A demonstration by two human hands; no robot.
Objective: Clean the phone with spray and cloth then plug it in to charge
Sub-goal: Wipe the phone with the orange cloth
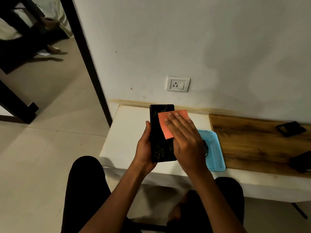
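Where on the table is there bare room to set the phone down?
Bare white tabletop lies left of the phone, out to the table's left edge. The right is crowded: the blue basket holds a black cable, and dark objects sit on the wooden panel.

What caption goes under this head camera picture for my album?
Left hand holds a black phone while right hand presses an orange cloth on its screen.
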